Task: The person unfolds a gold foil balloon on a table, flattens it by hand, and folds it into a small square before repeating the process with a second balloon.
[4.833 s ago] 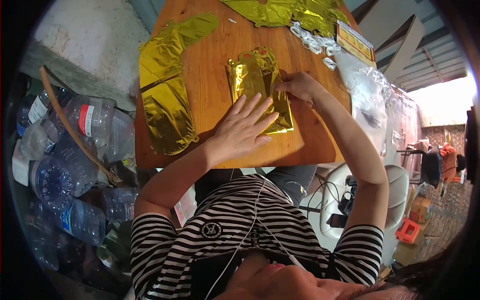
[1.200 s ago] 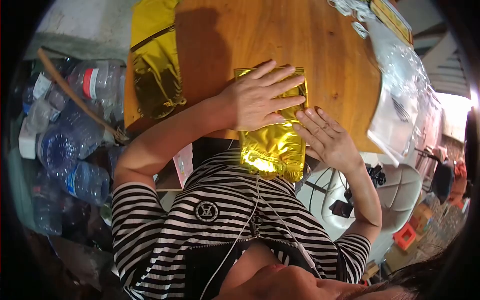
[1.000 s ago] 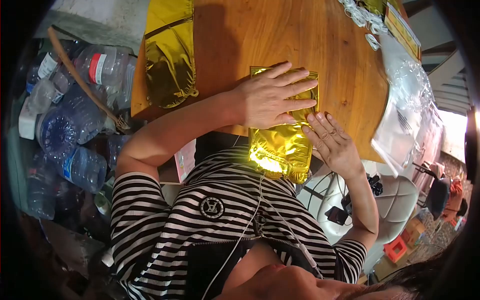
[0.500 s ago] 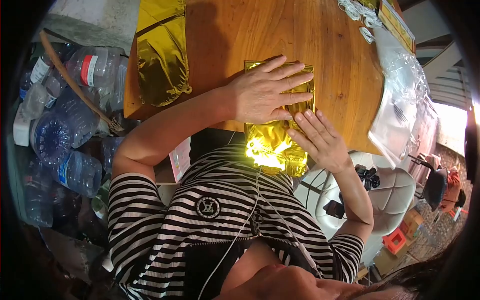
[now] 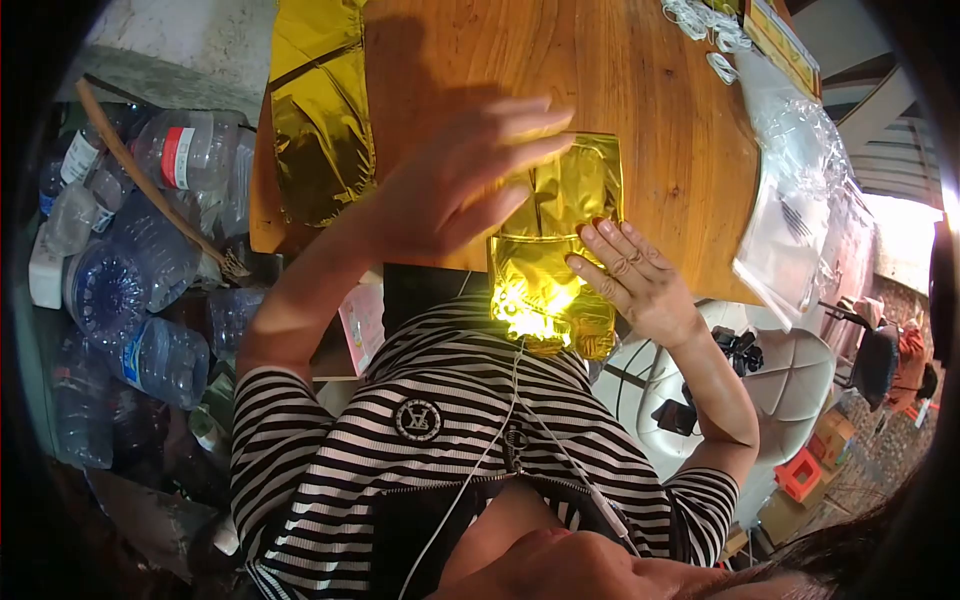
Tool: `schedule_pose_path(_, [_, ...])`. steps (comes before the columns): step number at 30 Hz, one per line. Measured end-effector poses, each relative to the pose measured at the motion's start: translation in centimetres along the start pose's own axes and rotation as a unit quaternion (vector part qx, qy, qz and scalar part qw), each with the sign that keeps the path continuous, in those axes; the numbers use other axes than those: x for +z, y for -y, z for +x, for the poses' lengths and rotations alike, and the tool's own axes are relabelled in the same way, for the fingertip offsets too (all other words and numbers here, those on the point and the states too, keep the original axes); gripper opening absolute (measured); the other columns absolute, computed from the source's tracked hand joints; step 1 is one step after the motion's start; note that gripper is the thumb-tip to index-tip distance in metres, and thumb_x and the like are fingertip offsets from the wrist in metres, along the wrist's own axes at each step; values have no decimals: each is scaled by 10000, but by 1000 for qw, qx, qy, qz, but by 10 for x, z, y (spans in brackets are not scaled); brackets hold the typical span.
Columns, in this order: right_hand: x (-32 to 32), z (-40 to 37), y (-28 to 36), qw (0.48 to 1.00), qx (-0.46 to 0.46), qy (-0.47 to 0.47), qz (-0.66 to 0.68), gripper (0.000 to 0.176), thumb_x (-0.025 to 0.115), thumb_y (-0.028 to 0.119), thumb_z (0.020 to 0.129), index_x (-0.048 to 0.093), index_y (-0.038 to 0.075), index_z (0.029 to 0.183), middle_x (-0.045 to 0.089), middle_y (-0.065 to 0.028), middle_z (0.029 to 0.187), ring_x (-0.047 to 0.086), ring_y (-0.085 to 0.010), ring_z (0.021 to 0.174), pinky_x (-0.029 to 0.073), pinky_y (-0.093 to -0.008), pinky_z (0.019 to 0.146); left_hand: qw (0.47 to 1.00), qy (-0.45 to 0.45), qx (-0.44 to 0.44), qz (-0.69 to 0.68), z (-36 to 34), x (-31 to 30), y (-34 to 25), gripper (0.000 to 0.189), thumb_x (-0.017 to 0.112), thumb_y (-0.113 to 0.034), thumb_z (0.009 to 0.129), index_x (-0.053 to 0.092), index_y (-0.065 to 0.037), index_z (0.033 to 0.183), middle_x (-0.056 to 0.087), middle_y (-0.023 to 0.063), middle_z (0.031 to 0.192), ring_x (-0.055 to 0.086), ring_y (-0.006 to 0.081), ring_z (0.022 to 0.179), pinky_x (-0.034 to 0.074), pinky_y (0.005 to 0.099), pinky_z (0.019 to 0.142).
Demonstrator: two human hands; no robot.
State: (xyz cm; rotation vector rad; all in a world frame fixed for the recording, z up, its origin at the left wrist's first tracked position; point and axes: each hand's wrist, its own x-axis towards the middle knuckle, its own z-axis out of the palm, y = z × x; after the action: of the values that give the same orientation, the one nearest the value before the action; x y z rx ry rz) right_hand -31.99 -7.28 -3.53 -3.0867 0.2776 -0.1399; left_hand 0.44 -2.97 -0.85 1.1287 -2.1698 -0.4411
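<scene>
A shiny gold foil balloon (image 5: 575, 185), flat and folded, lies at the table's near edge, its lower end hanging over toward my lap. My right hand (image 5: 640, 285) rests on its right side, fingers stretched out and palm down. Raised above the foil's upper left is my left hand (image 5: 450, 175), smeared by motion, with its fingers apart and nothing visible in them. Another flat gold foil balloon (image 5: 322, 130) lies at the table's left side. Bright glare hides part of the near end of the folded foil.
The wooden table (image 5: 680, 130) carries clear plastic bags (image 5: 800, 150) and white string (image 5: 705, 22) on its right. Several plastic bottles (image 5: 160, 360) are heaped at my left, with a wooden stick (image 5: 150, 180) across them. A white padded chair (image 5: 790, 380) stands at right.
My left hand has lifted off the foil and moved left, uncovering its upper part. My right hand stays on the foil's right side.
</scene>
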Motion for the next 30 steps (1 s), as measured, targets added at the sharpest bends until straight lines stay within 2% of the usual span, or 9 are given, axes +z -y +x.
schedule_pose_path(3, [-1, 0, 0, 1000, 5, -3, 11, 549, 510, 143, 923, 560, 160, 1470, 489, -104, 1562, 450, -266, 1458, 341, -426, 1235, 997, 56, 25, 43, -35, -2, -27, 515, 584, -94, 835, 614, -69, 1349, 574, 122, 1445, 559, 314, 1315, 343, 494, 1179])
schedule_pose_path(6, [-3, 1, 1, 1000, 10, -11, 16, 541, 511, 145, 928, 563, 159, 1466, 496, -98, 1558, 457, -264, 1453, 350, -425, 1230, 991, 66, 15, 118, -69, 24, -45, 463, 625, -87, 854, 645, -89, 1317, 610, 80, 1408, 593, 255, 1256, 392, 451, 1137])
schedule_pose_path(10, [-6, 1, 1, 999, 15, -5, 28, 533, 512, 147, 933, 567, 162, 1462, 494, -90, 1560, 460, -259, 1451, 360, -424, 1224, 981, -6, 28, 191, -85, 47, -48, 378, 646, -171, 891, 692, -120, 1263, 656, 34, 1344, 600, 184, 1214, 424, 375, 1097])
schedule_pose_path(13, [-6, 1, 1, 999, 19, -3, 28, 531, 516, 148, 932, 569, 160, 1461, 491, -87, 1562, 452, -255, 1457, 362, -424, 1222, 973, -69, 27, 217, -87, 55, -49, 356, 640, -179, 902, 707, -138, 1249, 662, 35, 1343, 605, 176, 1205, 420, 384, 1098])
schedule_pose_path(22, [-8, 0, -2, 999, 10, 7, 37, 525, 547, 130, 923, 570, 123, 1447, 480, -110, 1568, 450, -264, 1459, 367, -426, 1219, 973, -59, 28, 221, -85, 58, -41, 296, 703, -190, 880, 724, -163, 1174, 706, 12, 1271, 626, 181, 1173, 430, 394, 1081])
schedule_pose_path(25, [-4, -3, -6, 993, 19, -63, 97, 484, 620, 91, 883, 619, 78, 1367, 528, -130, 1516, 515, -294, 1401, 419, -454, 1178, 974, -65, 29, 214, -86, 59, -39, 309, 737, -205, 866, 724, -170, 1173, 709, 11, 1268, 630, 182, 1170, 442, 397, 1066])
schedule_pose_path(27, [-6, -1, -6, 986, 11, -123, 115, 425, 701, 64, 826, 676, 45, 1249, 621, -131, 1376, 613, -304, 1255, 486, -476, 1106, 974, -72, 31, 212, -86, 61, -38, 306, 746, -206, 865, 725, -170, 1168, 709, 11, 1267, 631, 183, 1168, 448, 397, 1059])
schedule_pose_path(28, [-6, -1, -6, 986, 13, -121, 115, 425, 701, 64, 826, 676, 45, 1249, 621, -131, 1376, 613, -304, 1255, 486, -476, 1106, 974, -76, 31, 212, -86, 62, -38, 303, 756, -207, 864, 727, -170, 1163, 710, 11, 1267, 632, 183, 1166, 453, 397, 1052])
schedule_pose_path(30, [-5, 0, -8, 982, -12, -146, 114, 337, 733, 91, 812, 723, 31, 1144, 685, -104, 1208, 651, -284, 1117, 524, -476, 1047, 976, -73, 24, 203, -84, 59, -40, 291, 757, -206, 867, 730, -167, 1154, 709, 11, 1270, 632, 182, 1167, 454, 396, 1051])
